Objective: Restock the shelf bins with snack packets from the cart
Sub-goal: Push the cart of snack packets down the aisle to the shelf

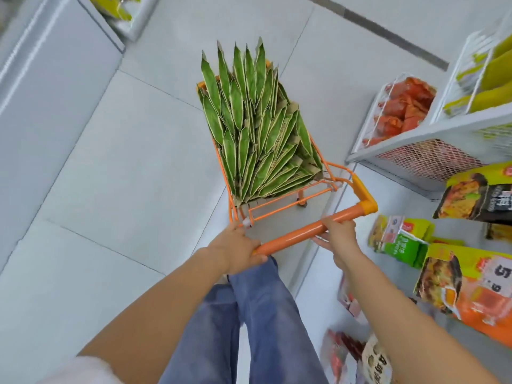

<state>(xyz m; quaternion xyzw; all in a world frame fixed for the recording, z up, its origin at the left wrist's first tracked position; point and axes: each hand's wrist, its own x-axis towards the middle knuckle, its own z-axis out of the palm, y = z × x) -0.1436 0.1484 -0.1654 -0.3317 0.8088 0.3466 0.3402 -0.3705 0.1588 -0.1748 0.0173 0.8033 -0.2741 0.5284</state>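
An orange wire cart [327, 166] stands on the tiled floor in front of me, packed with several green snack packets [255, 120] standing on edge. My left hand [238, 249] grips the left end of the orange cart handle [299, 231]. My right hand [339, 236] grips the same bar further right. White wire shelf bins [388, 112] on the right shelf hold red packets [401, 112] and yellow-green packets [490, 87].
The shelf unit [432, 128] on the right carries hanging orange, green and black snack bags [471, 289] close to my right arm. A white cabinet [50, 101] runs along the left. Another bin with yellow packets [116, 9] sits at the top left. Grey floor tiles [133, 162] lie between.
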